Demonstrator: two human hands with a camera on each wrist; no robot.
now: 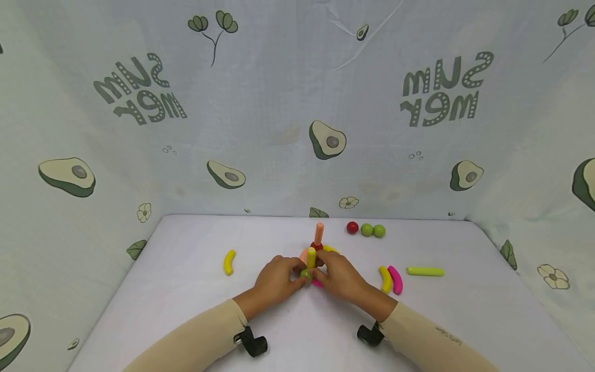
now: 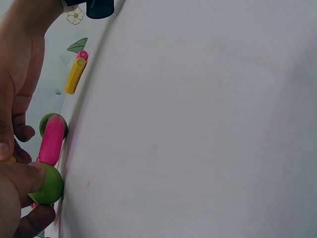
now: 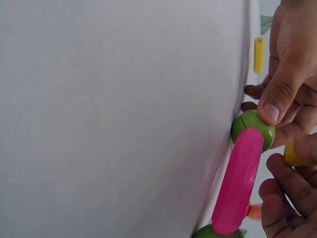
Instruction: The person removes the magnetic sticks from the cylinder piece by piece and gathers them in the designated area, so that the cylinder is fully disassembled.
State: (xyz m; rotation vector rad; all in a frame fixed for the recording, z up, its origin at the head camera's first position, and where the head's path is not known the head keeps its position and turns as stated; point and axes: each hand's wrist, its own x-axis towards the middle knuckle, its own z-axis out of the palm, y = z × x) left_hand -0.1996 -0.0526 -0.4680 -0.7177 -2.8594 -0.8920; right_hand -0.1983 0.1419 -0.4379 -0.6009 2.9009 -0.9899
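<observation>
A small structure of colourful toy sticks and balls stands mid-table between the hands. My left hand pinches a green ball at its near corner. A pink curved stick joins this ball to another green ball. My right hand holds a yellow stick, upright above the green ball in the head view; whether the two touch is hidden by fingers. Behind, a peach stick rises from a red ball, and a yellow curved stick shows beside it.
One yellow curved stick lies to the left. A red ball and two green balls sit at the back. Rightward lie another yellow curved stick, a pink curved one and a lime straight stick.
</observation>
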